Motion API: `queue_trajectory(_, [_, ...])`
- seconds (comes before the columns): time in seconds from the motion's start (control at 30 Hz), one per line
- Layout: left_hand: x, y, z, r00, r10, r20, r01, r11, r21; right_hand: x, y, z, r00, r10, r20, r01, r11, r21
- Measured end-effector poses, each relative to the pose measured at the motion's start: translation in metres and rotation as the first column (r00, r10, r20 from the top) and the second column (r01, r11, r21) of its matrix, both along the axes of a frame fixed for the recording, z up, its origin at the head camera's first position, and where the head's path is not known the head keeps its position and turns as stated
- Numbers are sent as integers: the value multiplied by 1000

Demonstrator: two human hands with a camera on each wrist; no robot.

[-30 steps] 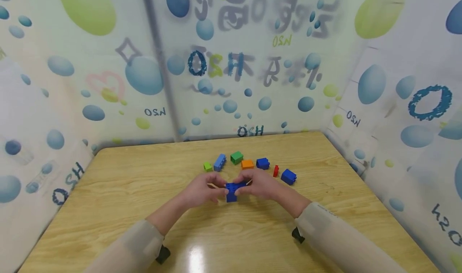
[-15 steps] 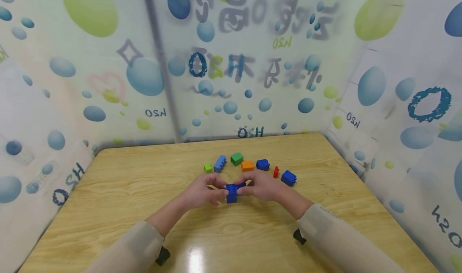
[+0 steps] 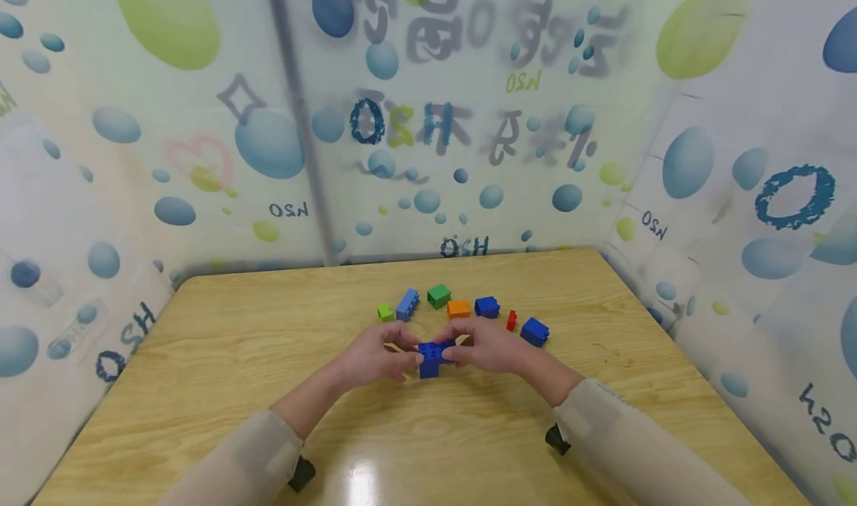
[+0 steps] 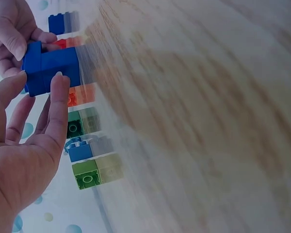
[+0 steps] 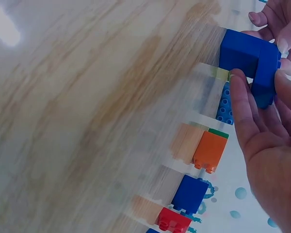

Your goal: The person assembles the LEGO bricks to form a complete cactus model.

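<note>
Two joined blue toy bricks are held over the middle of the table in the head view. The lower one is a chunky block (image 3: 429,369). A flatter blue brick (image 5: 265,80) sits across its top and juts out toward the right hand. My left hand (image 3: 368,355) pinches the left end of the pair with thumb and fingertips. From the other side, my right hand (image 3: 492,344) grips the jutting flat brick, thumb above and fingers beneath. In the left wrist view, a left fingertip lies against the chunky block's side.
Behind the hands, loose bricks form an arc on the wooden table (image 3: 221,357): light green (image 3: 384,312), light blue (image 3: 407,305), green (image 3: 438,296), orange (image 3: 458,309), blue (image 3: 486,307), red (image 3: 512,320) and another blue (image 3: 535,332). A patterned curtain (image 3: 428,171) encloses the table.
My right thumb has shifted slightly to the right along the flat brick, baring more of the studs. The left hand and the loose bricks stay practically as they were.
</note>
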State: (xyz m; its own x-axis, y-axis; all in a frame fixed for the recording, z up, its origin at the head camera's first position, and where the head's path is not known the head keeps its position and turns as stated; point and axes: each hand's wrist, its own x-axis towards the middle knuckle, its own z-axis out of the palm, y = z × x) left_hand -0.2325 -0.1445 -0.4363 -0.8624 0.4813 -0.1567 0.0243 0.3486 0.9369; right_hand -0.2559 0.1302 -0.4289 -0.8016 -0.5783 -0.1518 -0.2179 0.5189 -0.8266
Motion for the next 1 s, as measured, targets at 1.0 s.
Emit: queue_trajectory(1.0, [-15, -41, -6, 974, 125, -191, -160, 971, -179, 2, 2, -2, 999, -29, 26, 31, 999, -40])
